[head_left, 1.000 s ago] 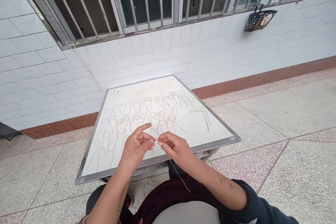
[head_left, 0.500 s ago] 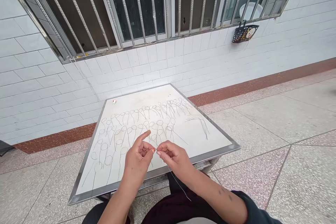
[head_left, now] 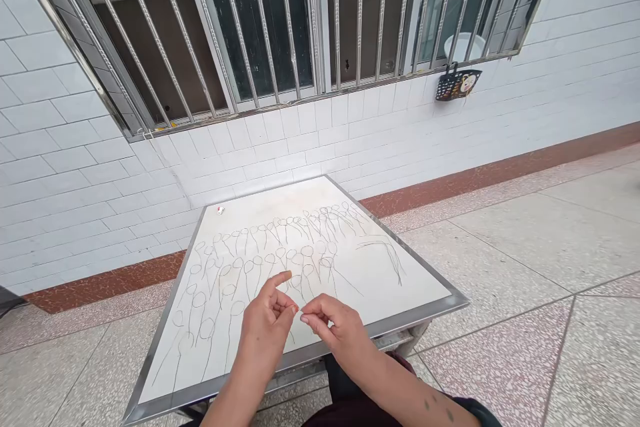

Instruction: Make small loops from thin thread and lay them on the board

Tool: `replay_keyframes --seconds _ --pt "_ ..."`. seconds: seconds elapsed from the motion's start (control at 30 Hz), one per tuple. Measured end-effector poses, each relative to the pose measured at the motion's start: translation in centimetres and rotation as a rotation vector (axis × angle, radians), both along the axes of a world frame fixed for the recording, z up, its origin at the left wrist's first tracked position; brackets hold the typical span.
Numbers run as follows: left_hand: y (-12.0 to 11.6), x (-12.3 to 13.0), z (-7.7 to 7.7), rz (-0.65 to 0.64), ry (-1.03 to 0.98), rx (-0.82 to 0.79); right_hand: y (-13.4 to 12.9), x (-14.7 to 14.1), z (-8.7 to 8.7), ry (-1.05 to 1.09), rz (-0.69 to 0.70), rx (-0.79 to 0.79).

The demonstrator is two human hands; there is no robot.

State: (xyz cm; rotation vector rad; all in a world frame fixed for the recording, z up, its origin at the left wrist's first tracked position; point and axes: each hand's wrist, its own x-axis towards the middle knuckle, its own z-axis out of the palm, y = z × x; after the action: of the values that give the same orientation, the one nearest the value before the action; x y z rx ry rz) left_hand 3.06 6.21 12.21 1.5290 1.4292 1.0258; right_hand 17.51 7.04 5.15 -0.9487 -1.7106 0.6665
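Over the near part of a white table my two hands almost meet at the fingertips. My left hand pinches with thumb and fingers while its index finger points up; what lies in the pinch is too small to make out. My right hand is closed in a pinch too, its contents hidden or too thin to see. Rows of thin looped wires with long tails lie across the tabletop. A bundle of unlooped wires rests at the right of the table.
A small white and red object sits at the table's back left corner. Behind the table stands a white tiled wall with barred windows. A dark basket hangs from the bars, near a white basin.
The camera view has tilted up, so the table and hands appear lower. The thin wire that hung below my right hand no longer shows. My fingertips stand slightly farther apart.
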Motion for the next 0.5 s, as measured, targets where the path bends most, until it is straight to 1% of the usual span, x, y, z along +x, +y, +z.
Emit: replay_keyframes --seconds 0.07,0.1,0.17,0.3,0.37,0.5 --pt "-0.1 0.18 0.03 0.03 -0.007 0.002 0.04 -0.08 -0.21 0.025 -0.016 -0.052" --pt "-0.16 0.27 0.02 0.043 -0.013 0.002 0.02 -0.09 -0.25 0.025 -0.021 -0.048" --pt "-0.23 0.36 -0.03 0.056 -0.024 0.0 -0.11 -0.07 -0.24 0.0 -0.022 0.009" --pt "-0.19 0.07 -0.1 0.0 -0.006 -0.026 -0.41 -0.03 -0.25 -0.065 -0.019 0.117" --pt "-0.18 -0.13 0.02 -0.023 -0.001 -0.039 -0.47 -0.04 -0.4 -0.085 -0.023 0.119" --pt "-0.3 -0.2 0.3 -0.02 -0.014 -0.045 -0.57 -0.02 -0.74 -0.088 -0.015 0.116"
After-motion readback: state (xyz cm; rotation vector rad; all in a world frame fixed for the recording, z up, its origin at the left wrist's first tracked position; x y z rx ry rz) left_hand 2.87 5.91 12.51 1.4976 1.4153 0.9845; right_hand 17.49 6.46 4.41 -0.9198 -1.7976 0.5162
